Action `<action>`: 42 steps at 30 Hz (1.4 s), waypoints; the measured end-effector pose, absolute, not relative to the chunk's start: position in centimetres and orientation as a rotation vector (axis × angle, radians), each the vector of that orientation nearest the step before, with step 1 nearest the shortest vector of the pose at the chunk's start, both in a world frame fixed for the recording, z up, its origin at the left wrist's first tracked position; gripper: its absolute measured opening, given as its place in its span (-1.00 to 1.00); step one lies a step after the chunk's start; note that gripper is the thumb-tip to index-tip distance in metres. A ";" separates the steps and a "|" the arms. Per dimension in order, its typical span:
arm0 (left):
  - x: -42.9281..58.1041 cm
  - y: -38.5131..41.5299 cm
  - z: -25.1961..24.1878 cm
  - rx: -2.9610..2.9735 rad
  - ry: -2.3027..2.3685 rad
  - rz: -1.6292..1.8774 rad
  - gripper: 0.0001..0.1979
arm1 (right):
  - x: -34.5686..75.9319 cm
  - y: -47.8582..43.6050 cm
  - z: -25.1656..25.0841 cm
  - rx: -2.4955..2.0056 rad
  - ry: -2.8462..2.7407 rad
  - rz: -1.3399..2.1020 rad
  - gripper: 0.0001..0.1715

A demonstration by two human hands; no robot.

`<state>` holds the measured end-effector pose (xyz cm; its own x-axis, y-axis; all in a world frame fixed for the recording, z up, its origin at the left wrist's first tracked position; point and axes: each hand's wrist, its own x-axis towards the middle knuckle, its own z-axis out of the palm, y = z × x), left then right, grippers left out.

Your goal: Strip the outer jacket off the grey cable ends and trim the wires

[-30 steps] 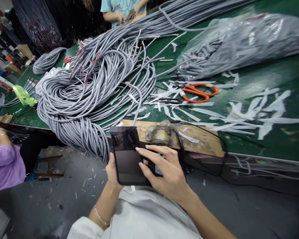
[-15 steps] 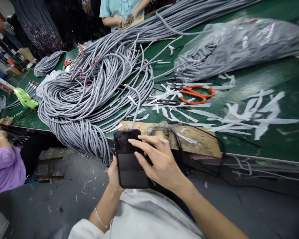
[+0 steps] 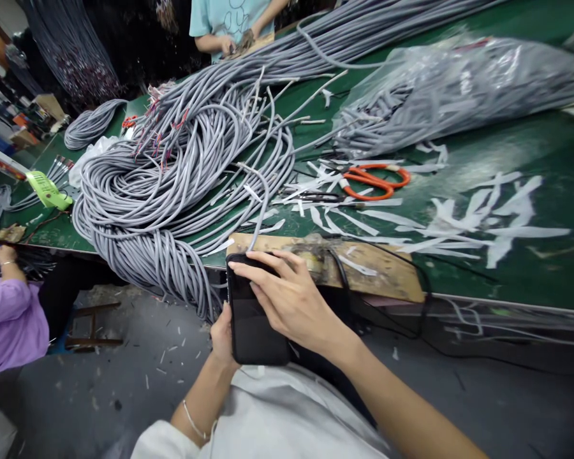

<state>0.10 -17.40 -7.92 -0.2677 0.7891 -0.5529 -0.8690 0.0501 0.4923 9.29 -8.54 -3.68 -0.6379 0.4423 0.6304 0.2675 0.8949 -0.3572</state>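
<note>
A black phone (image 3: 251, 325) with a dark screen is held upright over my lap, just off the table's front edge. Around its lower left side is my left hand (image 3: 224, 338), the thumb along the edge and the other fingers hidden behind. My right hand (image 3: 296, 303) lies over the upper part of the screen with its fingers stretched out. Behind the phone, a stained wooden board (image 3: 392, 274) sits at the edge of the green table (image 3: 483, 153). Looped grey cables (image 3: 172, 185) are heaped to the left, some hanging over the edge.
Orange-handled scissors (image 3: 375, 182) lie among white strips (image 3: 478, 217). A plastic bag of grey cable pieces (image 3: 459, 95) is at the back right. One person (image 3: 234, 25) stands across the table; another in purple (image 3: 14, 312) sits at the left, by a wooden stool (image 3: 93, 325).
My right hand has moved left and slightly up, covering more of the screen. The phone has shifted slightly right, and its screen looks darker.
</note>
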 end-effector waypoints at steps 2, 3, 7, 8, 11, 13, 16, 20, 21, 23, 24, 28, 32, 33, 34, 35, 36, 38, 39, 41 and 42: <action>0.1 -17.4 -7.5 -0.090 0.888 1.619 -0.55 | 9.3 -8.5 -3.7 -0.504 -2.298 0.296 -0.60; 0.1 -17.4 -7.3 -0.083 0.876 1.635 -0.56 | 9.3 -8.5 -3.6 -0.505 -2.282 0.299 -0.62; -0.3 -17.6 -6.9 -0.094 0.867 1.610 -0.61 | 9.7 -8.9 -3.5 -0.545 -2.177 0.333 -0.69; -0.4 -17.7 -6.9 -0.098 0.875 1.588 -0.61 | 9.8 -9.0 -3.5 -0.557 -2.160 0.345 -0.69; -0.9 -17.8 -7.1 -0.115 0.898 1.522 -0.62 | 10.3 -9.7 -3.7 -0.565 -2.127 0.379 -0.69; -1.1 -17.8 -7.2 -0.121 0.899 1.504 -0.63 | 10.6 -10.3 -3.9 -0.558 -2.115 0.396 -0.70; -1.2 -17.7 -7.1 -0.098 0.875 1.502 -0.62 | 10.9 -11.2 -4.1 -0.521 -2.118 0.424 -0.74; -1.3 -17.5 -6.5 -0.004 0.789 1.436 -0.46 | 11.0 -12.6 -4.4 -0.382 -2.124 0.548 -0.81; -1.3 -17.4 -6.4 0.020 0.766 1.416 -0.41 | 11.0 -13.0 -4.5 -0.344 -2.129 0.585 -0.81; -1.4 -17.4 -6.1 0.046 0.734 1.377 -0.33 | 11.0 -13.6 -4.8 -0.282 -2.138 0.647 -0.80; -1.4 -17.4 -6.0 0.050 0.723 1.358 -0.29 | 10.9 -13.9 -4.9 -0.257 -2.141 0.669 -0.80; -1.5 -17.6 -6.0 0.048 0.683 1.309 -0.21 | 10.7 -14.2 -5.2 -0.197 -2.156 0.714 -0.82; -1.7 -18.1 -6.2 0.068 0.716 1.297 -0.15 | 11.0 -14.2 -5.0 -0.142 -2.113 0.761 -0.82; -1.8 -18.3 -6.3 0.077 0.725 1.302 -0.15 | 11.2 -14.2 -5.0 -0.130 -2.095 0.779 -0.80; -1.9 -18.4 -6.4 0.085 0.733 1.317 -0.15 | 11.3 -14.2 -4.9 -0.123 -2.078 0.797 -0.79; -2.0 -18.5 -6.6 0.094 0.739 1.334 -0.16 | 11.5 -14.3 -4.9 -0.124 -2.063 0.812 -0.78; -2.1 -18.7 -6.7 0.103 0.743 1.348 -0.16 | 11.6 -14.3 -4.9 -0.132 -2.046 0.824 -0.79; -2.4 -18.8 -6.9 0.115 0.749 1.361 -0.15 | 11.9 -14.2 -4.9 -0.152 -2.000 0.839 -0.80; -2.5 -18.8 -6.9 0.117 0.750 1.360 -0.15 | 12.1 -14.0 -4.8 -0.161 -1.975 0.844 -0.80; -2.6 -18.7 -6.9 0.115 0.752 1.376 -0.14 | 12.5 -13.7 -4.7 -0.185 -1.939 0.852 -0.79; -2.6 -18.7 -6.9 0.112 0.752 1.402 -0.16 | 12.7 -13.5 -4.6 -0.197 -1.932 0.855 -0.78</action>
<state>-2.60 -18.66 -6.91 -0.0195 0.9127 -0.4082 -0.8450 0.2032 0.4947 12.75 -13.54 -4.61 -0.5105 0.4720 0.7188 -0.2150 0.7393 -0.6382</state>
